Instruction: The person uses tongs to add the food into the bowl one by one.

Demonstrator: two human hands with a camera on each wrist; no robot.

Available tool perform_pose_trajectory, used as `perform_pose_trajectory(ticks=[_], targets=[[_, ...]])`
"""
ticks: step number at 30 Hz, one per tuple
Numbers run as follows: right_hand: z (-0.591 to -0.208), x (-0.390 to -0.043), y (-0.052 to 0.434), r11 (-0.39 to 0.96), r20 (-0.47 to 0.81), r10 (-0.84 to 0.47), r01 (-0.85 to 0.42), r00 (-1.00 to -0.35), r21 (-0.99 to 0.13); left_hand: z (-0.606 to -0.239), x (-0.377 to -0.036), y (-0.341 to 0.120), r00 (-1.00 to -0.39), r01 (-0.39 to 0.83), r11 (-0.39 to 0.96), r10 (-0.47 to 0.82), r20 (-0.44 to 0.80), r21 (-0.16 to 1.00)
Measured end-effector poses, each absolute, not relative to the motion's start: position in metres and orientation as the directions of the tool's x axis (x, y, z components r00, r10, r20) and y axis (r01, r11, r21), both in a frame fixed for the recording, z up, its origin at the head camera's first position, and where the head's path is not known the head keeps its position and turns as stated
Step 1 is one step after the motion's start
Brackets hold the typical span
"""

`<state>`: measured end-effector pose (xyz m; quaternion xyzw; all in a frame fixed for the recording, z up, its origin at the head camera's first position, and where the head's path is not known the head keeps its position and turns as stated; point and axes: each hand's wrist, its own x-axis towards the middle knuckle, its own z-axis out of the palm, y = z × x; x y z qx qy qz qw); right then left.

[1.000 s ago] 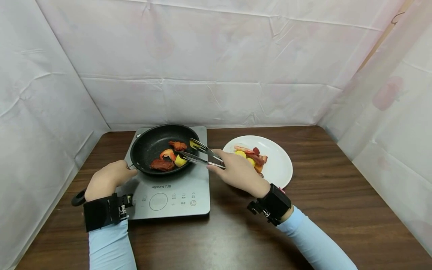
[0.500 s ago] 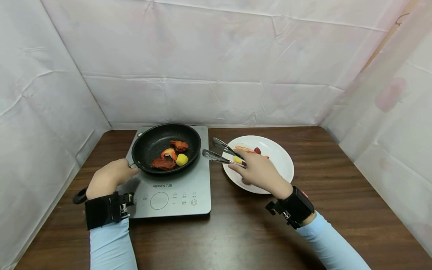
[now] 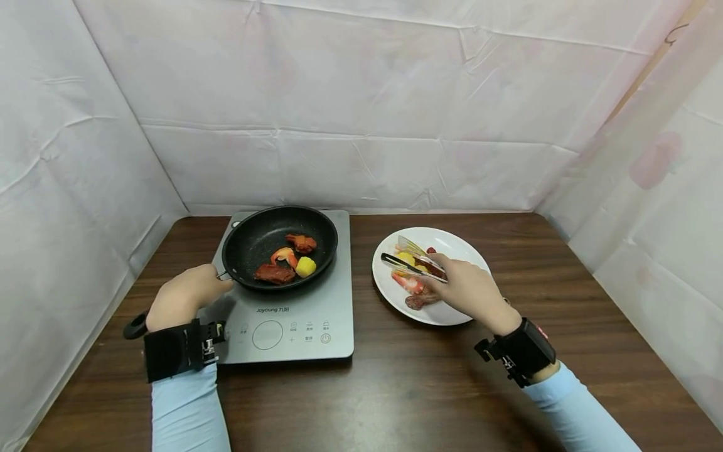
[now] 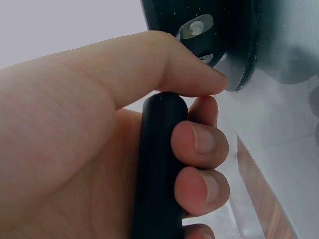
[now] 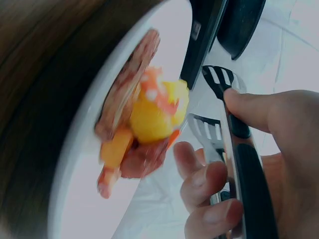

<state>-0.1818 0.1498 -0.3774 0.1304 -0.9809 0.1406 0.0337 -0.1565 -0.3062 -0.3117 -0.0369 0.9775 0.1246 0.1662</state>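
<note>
My left hand (image 3: 183, 295) grips the black handle (image 4: 162, 164) of a frying pan (image 3: 254, 235), fingers curled round it. In the pan lie a yellow corn piece (image 3: 306, 267), a red-brown slab of meat (image 3: 274, 273), a shrimp-like piece (image 3: 284, 255) and a drumstick-shaped piece (image 3: 302, 243). My right hand (image 3: 471, 292) holds metal tongs with black grips (image 5: 251, 189), their arms spread and nothing between the tips. The tongs' slotted ends overlap the food on a white plate (image 3: 384, 289): yellow corn (image 5: 149, 119), a long meat strip (image 5: 129, 84) and several other pieces.
The pan stands on a silver induction cooker (image 3: 226, 345) with a touch panel at its front. Cooker and plate sit side by side on a dark wooden table (image 3: 395, 395). White curtains (image 3: 361, 169) enclose the back and both sides.
The right hand has carried the tongs from over the pan rightward to the plate. A yellow corn piece seen between the tongs' tips and pan earlier now lies in the pan. The left hand stays put.
</note>
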Motion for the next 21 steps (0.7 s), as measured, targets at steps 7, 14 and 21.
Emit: perform_pose_trajectory(ticks=[7, 14, 21], targets=[[-0.381, -0.180, 0.159, 0.925, 0.080, -0.264, -0.276, -0.961, -0.260, -0.312, -0.156, -0.305, -0.939, -0.134, 0.966, -0.054, -0.339, 0.219], [-0.388, -0.181, 0.156, 0.927, 0.115, -0.270, -0.290, -0.956, -0.239, -0.314, -0.157, -0.308, -0.941, -0.105, 0.969, -0.024, -0.338, 0.224], [-0.398, -0.183, 0.157, 0.931, 0.140, -0.246, -0.274, -0.959, -0.241, -0.314, -0.158, -0.309, -0.941, -0.103, 0.969, -0.022, -0.337, 0.225]])
